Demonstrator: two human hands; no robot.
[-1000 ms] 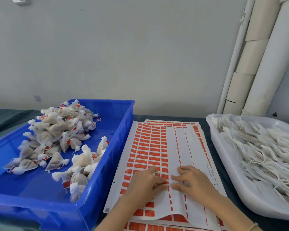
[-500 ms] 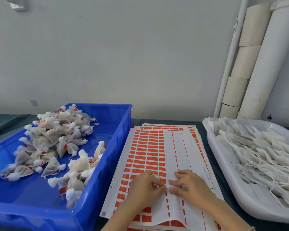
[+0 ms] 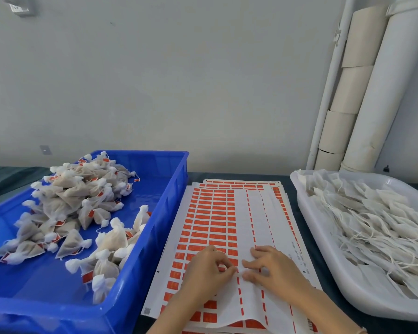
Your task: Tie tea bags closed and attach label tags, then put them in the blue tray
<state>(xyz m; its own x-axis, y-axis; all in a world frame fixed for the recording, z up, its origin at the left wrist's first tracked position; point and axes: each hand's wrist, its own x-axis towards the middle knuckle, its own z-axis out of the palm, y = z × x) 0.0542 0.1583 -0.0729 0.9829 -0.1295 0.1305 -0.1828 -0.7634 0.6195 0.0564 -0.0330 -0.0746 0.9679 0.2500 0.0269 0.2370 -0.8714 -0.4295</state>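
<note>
Seated at a dark bench (image 3: 293,213), a person works both hands on a stack of orange-and-white label sheets (image 3: 215,213) lying in the middle, toward the near edge. The left hand (image 3: 206,270) is bent, its fingers (image 3: 228,267) pinched together on an orange label at the border of the sheet's printed block. The right hand (image 3: 274,270) lies just beside it, fingers nearly straight and spread narrowly, pressing the stripped white part of the top sheet flat. The top sheet's near edge curls up off the stack.

Along the bench's left edge stands the blue tray (image 3: 176,189), touching the stack of sheets. It holds a heap of tied tea bags (image 3: 75,203) with orange tags, piled toward its far left, with a smaller cluster against its right wall. At the right edge sits a white tray (image 3: 323,251) filled with flat, untied bags (image 3: 372,225) and loose white strings. Behind it, in the far right corner, beige paper rolls (image 3: 355,88) stand stacked against the grey wall between white pipes (image 3: 393,88). Neither hand touches either tray.
</note>
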